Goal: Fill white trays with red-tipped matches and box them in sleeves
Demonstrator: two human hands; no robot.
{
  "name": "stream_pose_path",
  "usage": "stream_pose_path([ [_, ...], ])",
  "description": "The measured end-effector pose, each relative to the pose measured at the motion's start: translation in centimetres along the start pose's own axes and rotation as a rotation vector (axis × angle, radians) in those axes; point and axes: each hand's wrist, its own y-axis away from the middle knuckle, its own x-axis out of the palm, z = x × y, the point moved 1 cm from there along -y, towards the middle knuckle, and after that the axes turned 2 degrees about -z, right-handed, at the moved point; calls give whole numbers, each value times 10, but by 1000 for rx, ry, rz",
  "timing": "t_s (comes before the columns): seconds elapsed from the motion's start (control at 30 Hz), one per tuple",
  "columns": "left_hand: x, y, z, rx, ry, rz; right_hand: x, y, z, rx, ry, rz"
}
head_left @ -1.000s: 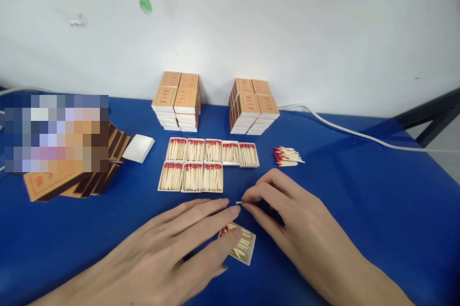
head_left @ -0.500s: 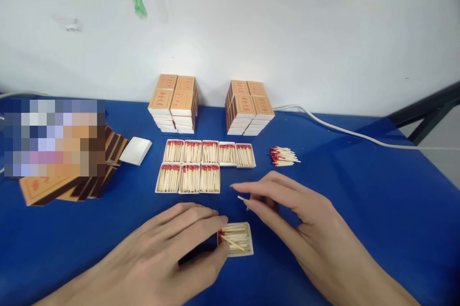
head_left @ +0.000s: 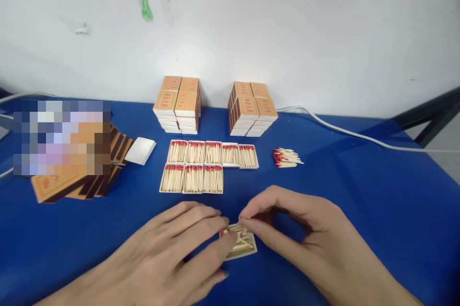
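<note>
A small white matchbox tray [head_left: 247, 250] with red-tipped matches lies on the blue table near the front. My left hand [head_left: 176, 248] rests at its left end, fingers spread, one fingertip over the matches. Over the tray's back right corner, my right hand [head_left: 298, 234] has thumb and forefinger pinched together; whatever is between them is too small to make out. Behind, two rows of filled trays [head_left: 193, 178] stand side by side, match heads toward the wall. A loose pile of matches [head_left: 287, 157] lies to the right.
Two stacks of closed orange matchboxes [head_left: 177, 102] [head_left: 253, 107] stand by the white wall. At the left are a white box part [head_left: 141, 150], a heap of orange sleeves [head_left: 59, 187] and a blurred patch. A white cable [head_left: 345, 132] runs along the back right.
My right hand has come down and left to the tray, and its thumb and forefinger have closed. A finger of my left hand has moved over the matches. The view has shifted slightly.
</note>
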Motion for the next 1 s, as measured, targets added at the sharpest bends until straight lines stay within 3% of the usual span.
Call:
stream_pose_path([
  [0.23,8,-1,-11,-110,24,-87,5,1,-8,39,-36,88],
  [0.37,12,-2,-14,-107,66,-122,10,5,-15,-53,22,131],
  [0.6,10,3,-8,-154,106,-131,1,0,-16,-249,171,100],
  [1.0,11,3,-6,-142,139,-112,15,5,-23,-329,327,53],
])
